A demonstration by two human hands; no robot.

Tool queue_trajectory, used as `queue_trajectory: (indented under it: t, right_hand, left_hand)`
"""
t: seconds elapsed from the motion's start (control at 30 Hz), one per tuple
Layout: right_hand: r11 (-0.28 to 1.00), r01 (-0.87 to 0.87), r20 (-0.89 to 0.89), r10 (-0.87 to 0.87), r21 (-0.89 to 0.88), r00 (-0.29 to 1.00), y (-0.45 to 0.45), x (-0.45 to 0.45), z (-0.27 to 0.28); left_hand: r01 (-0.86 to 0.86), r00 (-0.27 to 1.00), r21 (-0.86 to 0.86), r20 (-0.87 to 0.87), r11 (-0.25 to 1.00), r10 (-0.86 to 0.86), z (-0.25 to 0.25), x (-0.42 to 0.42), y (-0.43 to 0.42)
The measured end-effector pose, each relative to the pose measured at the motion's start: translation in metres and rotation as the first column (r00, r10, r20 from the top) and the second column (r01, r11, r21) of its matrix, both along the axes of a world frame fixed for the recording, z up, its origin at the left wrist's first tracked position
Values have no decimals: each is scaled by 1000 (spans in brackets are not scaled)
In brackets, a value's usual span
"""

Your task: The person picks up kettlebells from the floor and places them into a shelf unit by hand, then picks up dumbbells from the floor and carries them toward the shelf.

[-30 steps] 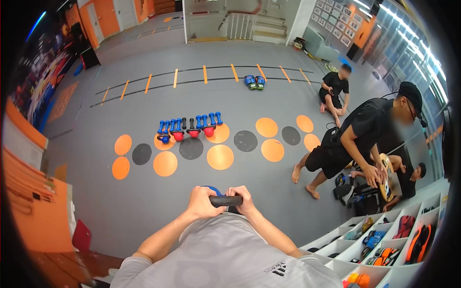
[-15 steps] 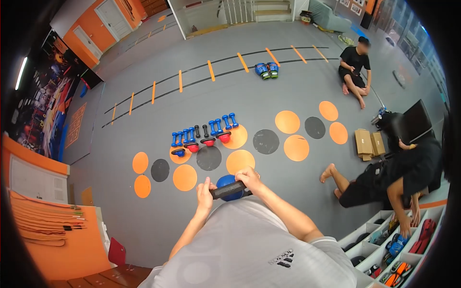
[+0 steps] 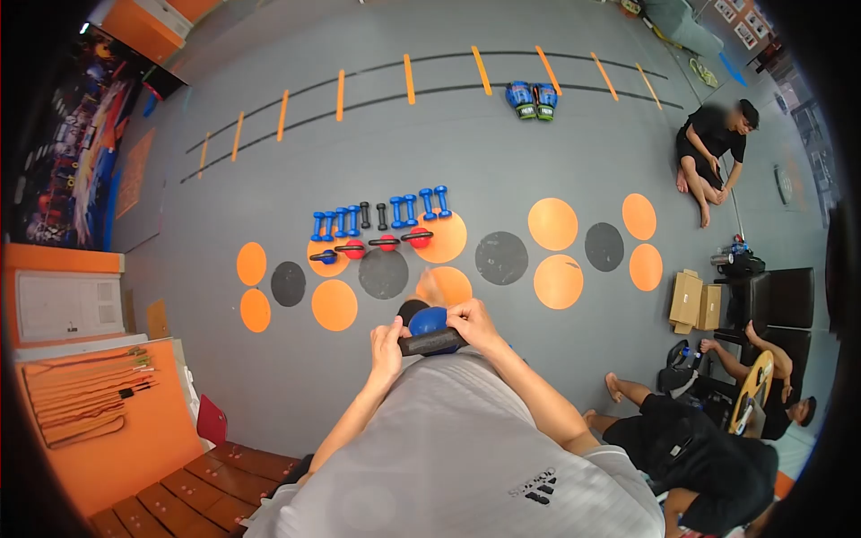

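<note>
A kettlebell (image 3: 429, 324) with a blue body and a thick black handle hangs close in front of my grey shirt. My left hand (image 3: 387, 348) is closed round the left end of the handle. On the handle's right side, my right hand (image 3: 472, 325) grips with bent fingers. The kettlebell's underside is hidden. Beyond it on the floor lies a row of blue dumbbells (image 3: 404, 211) with black ones (image 3: 382, 215) among them. Red kettlebells (image 3: 417, 237) and a smaller blue kettlebell (image 3: 328, 256) stand just in front of that row.
Orange dots (image 3: 334, 305) and black dots (image 3: 501, 258) mark the floor. Boxing gloves (image 3: 532, 100) lie by the floor ladder (image 3: 410, 79). One person (image 3: 710, 148) sits at the right; another (image 3: 682, 448) bends nearby, close to a third. Cardboard boxes (image 3: 687, 301) stand at the right.
The view has tilted further down. Both hands still hold the kettlebell, whose blue body shows more than at first. The person at the lower right has bent lower.
</note>
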State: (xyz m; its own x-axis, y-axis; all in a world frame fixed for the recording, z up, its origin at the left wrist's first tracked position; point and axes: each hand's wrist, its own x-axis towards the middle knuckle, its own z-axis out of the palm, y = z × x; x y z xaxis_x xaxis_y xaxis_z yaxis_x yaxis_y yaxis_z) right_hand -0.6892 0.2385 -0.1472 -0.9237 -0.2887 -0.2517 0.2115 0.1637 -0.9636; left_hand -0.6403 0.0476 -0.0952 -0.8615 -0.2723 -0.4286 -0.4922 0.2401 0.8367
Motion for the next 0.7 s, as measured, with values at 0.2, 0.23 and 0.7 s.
queue_trajectory:
  t: [0.2, 0.23, 0.7]
  right_hand:
    - [992, 88, -37, -85, 85, 996, 8, -125, -65]
    - [991, 108, -105, -100, 74, 989, 11, -149, -88]
    - [908, -148, 263, 43, 392, 964, 23, -362, -737]
  left_hand:
    - [267, 963, -24, -16, 963, -267, -100, -145, -1]
    - [296, 932, 75, -241, 952, -270, -132, -171, 4]
    - [654, 727, -117, 374, 748, -577, -774, -403, 18]
